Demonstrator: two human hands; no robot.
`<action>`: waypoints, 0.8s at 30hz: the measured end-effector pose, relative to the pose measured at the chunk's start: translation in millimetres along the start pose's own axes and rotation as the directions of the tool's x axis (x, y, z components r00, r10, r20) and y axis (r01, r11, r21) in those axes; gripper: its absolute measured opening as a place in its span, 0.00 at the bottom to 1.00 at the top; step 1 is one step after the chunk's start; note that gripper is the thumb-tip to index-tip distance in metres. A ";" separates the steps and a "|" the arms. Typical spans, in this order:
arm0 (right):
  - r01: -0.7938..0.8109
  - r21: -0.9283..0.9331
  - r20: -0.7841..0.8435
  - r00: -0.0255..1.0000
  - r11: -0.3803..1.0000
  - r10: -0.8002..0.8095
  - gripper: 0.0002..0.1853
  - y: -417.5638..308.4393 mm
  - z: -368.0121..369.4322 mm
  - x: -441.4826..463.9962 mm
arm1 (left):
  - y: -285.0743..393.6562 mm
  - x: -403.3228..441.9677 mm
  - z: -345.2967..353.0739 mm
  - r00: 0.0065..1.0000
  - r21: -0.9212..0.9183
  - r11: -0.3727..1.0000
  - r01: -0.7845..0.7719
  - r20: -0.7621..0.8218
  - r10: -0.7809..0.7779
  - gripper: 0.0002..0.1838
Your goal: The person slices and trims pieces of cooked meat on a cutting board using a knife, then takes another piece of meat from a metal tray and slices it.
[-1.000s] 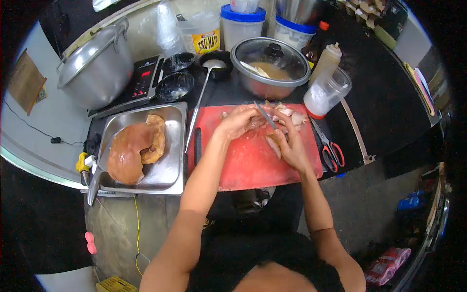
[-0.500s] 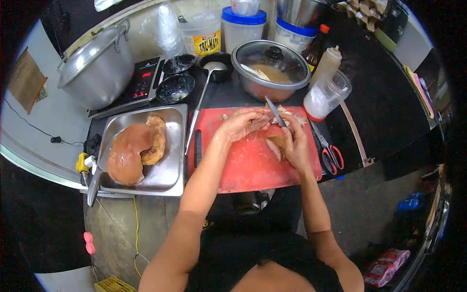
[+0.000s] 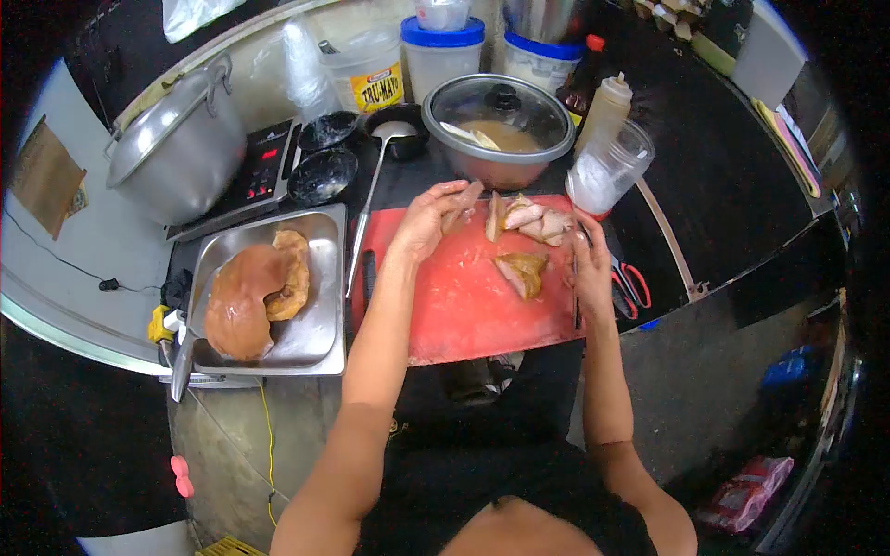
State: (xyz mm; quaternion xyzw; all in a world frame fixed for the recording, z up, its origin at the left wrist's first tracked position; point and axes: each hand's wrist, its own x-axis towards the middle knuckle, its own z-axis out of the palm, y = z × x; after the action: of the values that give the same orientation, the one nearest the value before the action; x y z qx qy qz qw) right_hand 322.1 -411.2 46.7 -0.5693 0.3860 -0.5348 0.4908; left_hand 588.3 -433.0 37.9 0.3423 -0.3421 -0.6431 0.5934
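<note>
My left hand (image 3: 434, 222), above the back left of the red cutting board (image 3: 445, 324), pinches a thin brownish piece (image 3: 464, 206), blurred and probably meat. At the board's right edge, my right hand (image 3: 591, 264) has its fingers curled around the knife (image 3: 576, 296), which shows as a thin dark line seen edge-on; its blade is hard to make out. Between my hands lie several cut pieces of pale meat (image 3: 530, 219) with brown skin. A larger browned chunk (image 3: 523, 274) rests nearer the middle of the board.
Left of the board, a steel tray (image 3: 326, 347) holds browned meat (image 3: 246, 306). A ladle (image 3: 373, 213) leans from a black bowl (image 3: 408, 144). Behind stand a lidded pot (image 3: 496, 167) and a squeeze bottle (image 3: 603, 116). Red-handled scissors (image 3: 632, 287) lie at right beside a clear container (image 3: 612, 167).
My hands have moved apart. The right hand has gone to the board's right edge with the knife; the left has drawn left with the thin piece. The cut meat is now uncovered.
</note>
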 end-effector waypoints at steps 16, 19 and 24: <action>-0.258 0.837 0.206 0.965 0.482 0.160 0.19 40.9 -42.4 -35.1 | -40.3 37.2 83.5 0.945 0.846 0.436 -0.306 0.327 0.028 0.15; -0.257 0.830 0.208 0.966 0.495 0.152 0.18 37.0 -40.6 -35.8 | -41.0 34.5 76.1 0.907 0.827 0.373 -0.421 0.372 0.199 0.14; -0.299 0.732 0.164 0.949 0.612 0.268 0.17 24.2 -35.2 -37.2 | -27.2 -6.7 54.2 0.953 0.873 0.412 -0.259 0.160 0.259 0.12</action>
State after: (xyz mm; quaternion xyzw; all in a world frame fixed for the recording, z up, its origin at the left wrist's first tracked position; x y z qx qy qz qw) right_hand 284.6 -385.8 12.7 -0.2584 0.2071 -0.5502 0.7665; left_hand 528.5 -422.8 43.9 0.5434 -0.6745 -0.2713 0.4198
